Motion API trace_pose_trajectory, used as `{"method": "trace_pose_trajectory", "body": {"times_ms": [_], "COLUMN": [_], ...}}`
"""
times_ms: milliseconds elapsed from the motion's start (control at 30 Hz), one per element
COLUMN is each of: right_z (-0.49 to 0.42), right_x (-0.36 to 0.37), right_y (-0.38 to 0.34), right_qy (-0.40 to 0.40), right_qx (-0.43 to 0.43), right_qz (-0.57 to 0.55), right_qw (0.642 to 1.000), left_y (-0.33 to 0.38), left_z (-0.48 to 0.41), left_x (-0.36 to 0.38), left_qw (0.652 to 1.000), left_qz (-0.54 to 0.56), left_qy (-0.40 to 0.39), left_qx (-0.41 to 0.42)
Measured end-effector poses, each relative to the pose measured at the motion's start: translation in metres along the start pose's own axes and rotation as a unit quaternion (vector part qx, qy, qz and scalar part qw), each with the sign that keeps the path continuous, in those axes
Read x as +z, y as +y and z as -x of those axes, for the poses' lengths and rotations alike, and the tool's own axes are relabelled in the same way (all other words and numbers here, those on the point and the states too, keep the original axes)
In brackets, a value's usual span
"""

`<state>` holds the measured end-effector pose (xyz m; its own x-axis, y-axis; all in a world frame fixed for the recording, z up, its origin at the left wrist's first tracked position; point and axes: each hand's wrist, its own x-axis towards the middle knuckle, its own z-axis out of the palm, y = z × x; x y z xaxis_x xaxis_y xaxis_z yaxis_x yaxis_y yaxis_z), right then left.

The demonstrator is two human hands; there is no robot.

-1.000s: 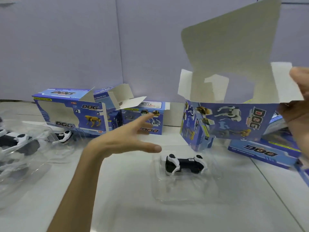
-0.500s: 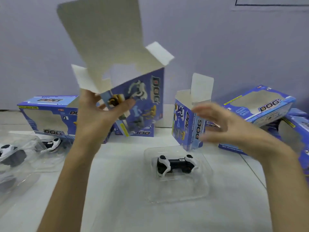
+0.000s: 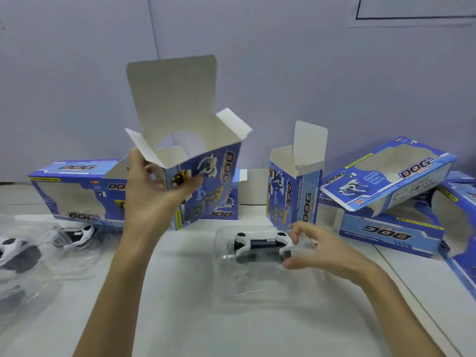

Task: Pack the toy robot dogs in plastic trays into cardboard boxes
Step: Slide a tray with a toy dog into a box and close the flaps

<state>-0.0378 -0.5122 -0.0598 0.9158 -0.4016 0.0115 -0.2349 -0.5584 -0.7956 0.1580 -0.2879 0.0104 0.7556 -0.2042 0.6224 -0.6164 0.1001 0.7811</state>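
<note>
— What is the left hand (image 3: 154, 191) doing?

— It is holding the open box (image 3: 206, 181) up off the table (image 3: 180, 318). The thumb is pressing on the printed front and the fingers are wrapping round the far side. The box is tilting, with its mouth facing up, the long lid flap standing and the side flaps spreading outward.

— And the right hand (image 3: 316, 251)?

— It is curling round the right end of the clear plastic tray (image 3: 257, 284). The thumb is lying at the near side and the fingers are reaching over the far side, pinching the tray between them.

— Where is the toy robot dog (image 3: 260, 244) sitting?

— It is lying in the far part of that tray, black and white. The tray is resting on the table in front of the person, below and to the right of the held box.

— What is lying around it?

— An upright box (image 3: 293, 191) is standing just behind the tray, its top flaps open. A slanted windowed box (image 3: 386, 176) is leaning on a flat box (image 3: 386, 233) at the right. A long windowed box (image 3: 77, 194) is sitting at the left, and two more trays with dogs, the nearer tray (image 3: 79, 234) and the edge tray (image 3: 15, 251), are lying in front of it
</note>
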Motion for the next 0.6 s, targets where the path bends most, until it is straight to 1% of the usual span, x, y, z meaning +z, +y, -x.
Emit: {"method": "trace_pose_trajectory", "body": {"times_ms": [100, 200, 233, 300, 400, 433, 500, 600], "right_z": [0.004, 0.018, 0.023, 0.031, 0.037, 0.039, 0.042, 0.043], "right_x": [-0.019, -0.049, -0.058, -0.071, -0.083, -0.085, -0.086, -0.082], "right_y": [-0.007, -0.013, -0.015, -0.019, -0.031, -0.037, -0.047, -0.056], "right_qy": [0.009, 0.009, 0.01, 0.023, 0.065, 0.083, 0.122, 0.194], "right_qx": [-0.013, -0.092, -0.124, -0.184, -0.239, -0.251, -0.268, -0.262], "right_qz": [-0.066, -0.136, -0.175, -0.269, -0.371, -0.387, -0.393, -0.361], "right_qw": [0.998, 0.986, 0.977, 0.945, 0.895, 0.883, 0.871, 0.874], "left_y": [-0.003, -0.003, -0.003, -0.004, -0.003, -0.001, 0.002, 0.006], "left_z": [0.002, 0.003, 0.004, 0.006, 0.009, 0.011, 0.014, 0.019], "left_x": [0.005, 0.007, 0.007, 0.008, 0.01, 0.012, 0.015, 0.023], "left_qw": [1.0, 1.0, 1.0, 1.0, 0.998, 0.996, 0.989, 0.973], "left_qz": [0.01, 0.012, 0.005, -0.005, -0.049, -0.075, -0.123, -0.187], "left_qy": [-0.013, -0.002, 0.0, -0.007, -0.008, -0.004, 0.003, 0.009], "left_qx": [0.017, 0.026, 0.03, 0.03, 0.043, 0.053, 0.081, 0.133]}}
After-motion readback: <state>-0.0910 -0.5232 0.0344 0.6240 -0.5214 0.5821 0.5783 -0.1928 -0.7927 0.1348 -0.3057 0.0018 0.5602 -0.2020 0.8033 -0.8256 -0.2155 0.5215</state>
